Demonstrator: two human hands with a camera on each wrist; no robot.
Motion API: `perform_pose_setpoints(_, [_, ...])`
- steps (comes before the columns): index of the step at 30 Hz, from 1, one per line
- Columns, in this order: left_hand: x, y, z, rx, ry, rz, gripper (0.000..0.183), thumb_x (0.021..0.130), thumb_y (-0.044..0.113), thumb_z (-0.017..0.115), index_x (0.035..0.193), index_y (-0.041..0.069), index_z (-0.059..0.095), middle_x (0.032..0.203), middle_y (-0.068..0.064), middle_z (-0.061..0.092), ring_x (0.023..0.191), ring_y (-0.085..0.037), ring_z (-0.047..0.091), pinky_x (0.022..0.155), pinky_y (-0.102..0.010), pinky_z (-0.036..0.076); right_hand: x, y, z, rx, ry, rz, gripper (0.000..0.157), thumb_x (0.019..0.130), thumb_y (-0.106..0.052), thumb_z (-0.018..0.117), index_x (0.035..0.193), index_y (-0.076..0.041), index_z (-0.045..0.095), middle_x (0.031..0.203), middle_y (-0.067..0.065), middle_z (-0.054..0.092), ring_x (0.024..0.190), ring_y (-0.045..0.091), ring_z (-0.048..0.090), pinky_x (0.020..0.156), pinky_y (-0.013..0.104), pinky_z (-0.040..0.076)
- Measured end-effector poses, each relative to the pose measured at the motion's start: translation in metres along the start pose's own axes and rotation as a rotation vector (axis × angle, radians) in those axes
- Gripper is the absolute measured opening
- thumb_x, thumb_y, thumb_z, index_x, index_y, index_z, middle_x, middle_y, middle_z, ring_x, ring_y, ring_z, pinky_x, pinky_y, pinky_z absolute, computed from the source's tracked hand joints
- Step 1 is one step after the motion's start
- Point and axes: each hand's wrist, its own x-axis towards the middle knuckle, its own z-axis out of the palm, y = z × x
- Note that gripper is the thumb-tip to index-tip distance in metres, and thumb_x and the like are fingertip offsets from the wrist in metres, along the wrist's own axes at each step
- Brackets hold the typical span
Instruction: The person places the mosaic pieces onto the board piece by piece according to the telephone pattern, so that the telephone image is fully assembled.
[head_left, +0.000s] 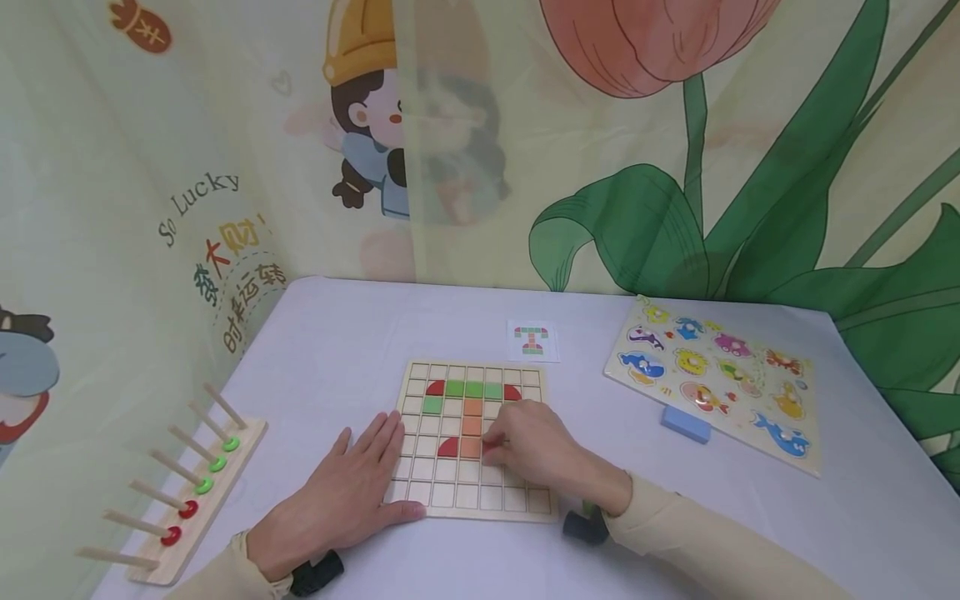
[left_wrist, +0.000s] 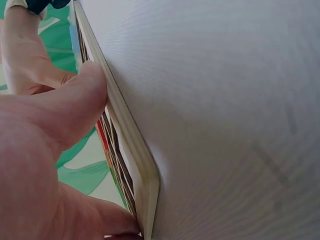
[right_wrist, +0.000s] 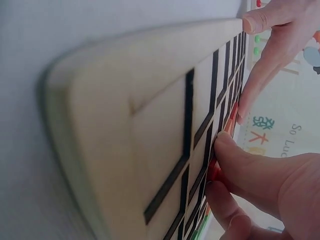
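Note:
A wooden grid board (head_left: pixel 445 496) lies flat on the table. In its cells are red quarter-round pieces (head_left: pixel 447 447), green squares (head_left: pixel 474 389) and a column of orange squares (head_left: pixel 472 426). My left hand (head_left: pixel 348 487) rests along the board's left side with fingers straight, the thumb at the front edge. Thumb and fingers of my right hand (head_left: pixel 543 446) pinch a red piece (right_wrist: pixel 213 171) at the board, just right of the lowest orange square. Most of that piece is hidden by the fingers.
Behind the board lies a small pattern card (head_left: pixel 533 340). An animal puzzle board (head_left: pixel 667 367) is at the right, a blue block (head_left: pixel 686 424) against its near edge. On the left stands a peg rack (head_left: pixel 197 525) with green rings (head_left: pixel 231 443) and red rings (head_left: pixel 171 536).

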Motion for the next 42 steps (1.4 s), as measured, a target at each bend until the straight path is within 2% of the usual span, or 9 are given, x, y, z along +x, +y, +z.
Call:
perform_pose_setpoints(8, [0.0,0.0,0.0,0.007,0.005,-0.004,0.109,0.089,0.072,0.061,0.159,-0.005,0.028,0.17,-0.021,0.022,0.159,-0.038,0.022,0.12,-0.069,0.024,0.0,0.002,0.001,0.016,-0.007,0.008,0.026,0.082,-0.021,0.088,0.106,-0.016,0.083,0.088,-0.006,0.08,0.075,0.007,0.055,0.067,0.021,0.042])
perform_pose_setpoints(15, [0.0,0.0,0.0,0.001,0.006,-0.009,0.11,0.088,0.072,0.062,0.159,-0.005,0.028,0.17,-0.022,0.023,0.158,-0.039,0.023,0.12,-0.069,0.024,-0.007,0.005,-0.009,0.061,0.021,0.087,0.031,0.084,-0.029,0.086,0.111,-0.017,0.082,0.099,-0.006,0.081,0.095,0.011,0.068,0.078,0.029,0.052])
perform_pose_setpoints(19, [0.0,0.0,0.001,0.005,0.006,-0.014,0.109,0.089,0.072,0.062,0.159,-0.005,0.028,0.17,-0.021,0.023,0.159,-0.038,0.022,0.12,-0.068,0.024,-0.016,0.01,-0.018,0.093,0.03,0.144,0.032,0.085,-0.028,0.085,0.114,-0.016,0.081,0.105,-0.004,0.079,0.086,0.01,0.066,0.074,0.029,0.052])
perform_pose_setpoints(21, [0.0,0.0,0.001,0.006,0.007,-0.014,0.109,0.089,0.072,0.061,0.159,-0.005,0.028,0.17,-0.021,0.023,0.159,-0.038,0.022,0.121,-0.068,0.024,-0.022,0.012,-0.022,0.099,0.039,0.187,0.032,0.085,-0.026,0.085,0.115,-0.016,0.08,0.103,-0.004,0.077,0.077,0.008,0.06,0.068,0.027,0.049])
perform_pose_setpoints(24, [-0.001,0.0,0.001,0.006,0.012,-0.006,0.108,0.089,0.071,0.062,0.159,-0.005,0.029,0.169,-0.022,0.023,0.158,-0.039,0.022,0.12,-0.069,0.024,-0.033,0.018,-0.027,0.083,0.062,0.247,0.032,0.084,-0.027,0.086,0.115,-0.019,0.081,0.099,-0.007,0.076,0.073,0.008,0.055,0.066,0.025,0.046])
perform_pose_setpoints(27, [-0.001,0.0,0.001,0.007,0.016,-0.002,0.108,0.09,0.07,0.062,0.158,-0.006,0.029,0.169,-0.022,0.024,0.158,-0.039,0.022,0.12,-0.069,0.024,-0.046,0.026,-0.032,0.064,0.077,0.304,0.033,0.083,-0.028,0.086,0.115,-0.023,0.08,0.097,-0.01,0.074,0.075,0.009,0.054,0.065,0.025,0.044])
perform_pose_setpoints(34, [-0.001,0.0,0.001,0.005,0.015,-0.003,0.108,0.089,0.071,0.061,0.159,-0.005,0.028,0.169,-0.022,0.023,0.159,-0.039,0.022,0.12,-0.069,0.024,-0.084,0.049,-0.045,0.026,0.075,0.399,0.037,0.082,-0.031,0.087,0.118,-0.027,0.079,0.103,-0.01,0.073,0.084,0.011,0.055,0.065,0.023,0.045])
perform_pose_setpoints(42, [-0.001,-0.001,0.001,0.007,0.005,-0.007,0.108,0.089,0.071,0.061,0.159,-0.005,0.028,0.17,-0.022,0.023,0.159,-0.039,0.021,0.12,-0.069,0.024,-0.117,0.068,-0.038,0.046,0.051,0.511,0.038,0.078,-0.026,0.089,0.115,-0.025,0.08,0.099,-0.011,0.071,0.084,0.011,0.055,0.065,0.02,0.046])
